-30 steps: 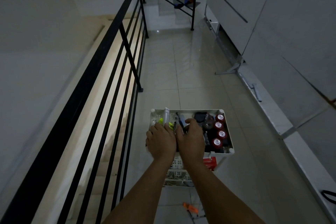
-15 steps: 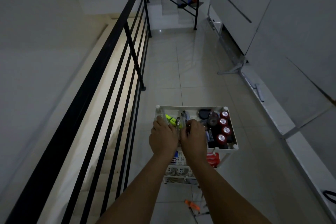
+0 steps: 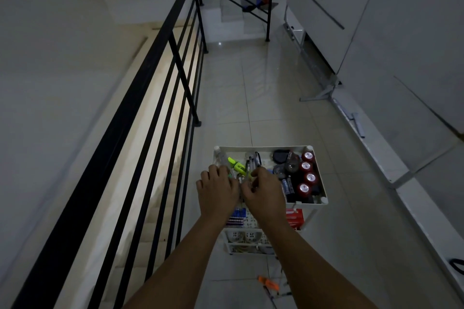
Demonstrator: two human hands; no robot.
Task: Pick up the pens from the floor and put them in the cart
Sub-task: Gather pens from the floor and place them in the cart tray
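While hovering over the cart (image 3: pixel 319 173): both hands are meeting above its top tray.
Left hand (image 3: pixel 217 192): curling; grip unclear.
Right hand (image 3: pixel 263 193): curling; grip unclear.
Pens (image 3: pixel 254 161): lying in tray.
Orange marker (image 3: pixel 268 283): lying on floor.

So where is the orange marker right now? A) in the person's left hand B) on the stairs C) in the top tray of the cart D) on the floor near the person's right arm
D: the orange marker lies on the floor tiles below the cart, beside the right forearm, while the left hand and right hand are over the top tray.
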